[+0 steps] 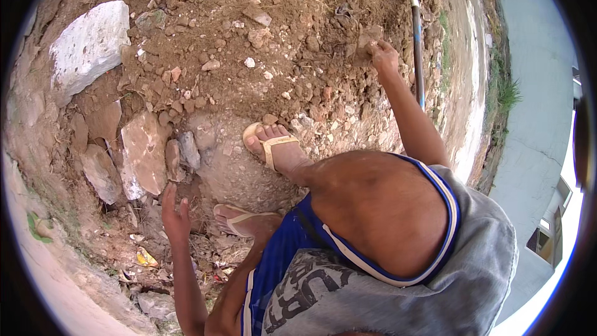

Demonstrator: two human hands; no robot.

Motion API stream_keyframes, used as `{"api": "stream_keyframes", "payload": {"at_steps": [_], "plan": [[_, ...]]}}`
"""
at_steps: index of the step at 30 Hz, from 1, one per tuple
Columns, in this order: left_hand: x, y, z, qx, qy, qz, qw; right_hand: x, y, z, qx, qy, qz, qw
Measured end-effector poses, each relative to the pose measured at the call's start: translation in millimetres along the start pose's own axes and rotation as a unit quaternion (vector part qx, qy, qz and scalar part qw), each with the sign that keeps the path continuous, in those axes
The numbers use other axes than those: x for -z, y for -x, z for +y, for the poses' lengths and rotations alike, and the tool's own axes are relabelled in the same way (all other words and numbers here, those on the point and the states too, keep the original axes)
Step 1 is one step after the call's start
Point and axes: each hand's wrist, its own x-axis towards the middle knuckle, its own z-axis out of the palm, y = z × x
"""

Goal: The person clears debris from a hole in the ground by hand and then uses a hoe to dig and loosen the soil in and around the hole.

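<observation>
My right hand (385,58), at the upper right, is closed on the edge of a flat brown stone piece (368,39) over the loose soil. My left hand (176,217) is at the lower left, fingers apart and holding nothing, just below a pale flat rock (145,151). Beside that rock are a small grey stone (189,150) and a brown slab (100,175). Both my feet, in flip-flops (272,149), are on the dirt between my hands.
A large white block (91,46) lies at the upper left. A dark pipe or pole (417,46) stretches beside my right forearm. Rubble and soil (289,23) cover the ground ahead. A curved pale wall edge (60,284) runs at lower left, a grey-green wall (536,79) at right.
</observation>
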Motion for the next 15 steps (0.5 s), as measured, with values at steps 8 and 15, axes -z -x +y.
{"api": "stream_keyframes", "payload": {"at_steps": [8, 15], "plan": [[-7.8, 61.3, -16.2, 0.132, 0.074, 0.018, 0.988, -6.6, 47.1, 45.2, -0.026, 0.196, -0.064, 0.978], [-33.9, 61.6, -13.5, 0.112, 0.124, 0.013, 0.986, -56.5, 73.6, -8.2, 0.155, 0.404, -0.054, 0.900]]}}
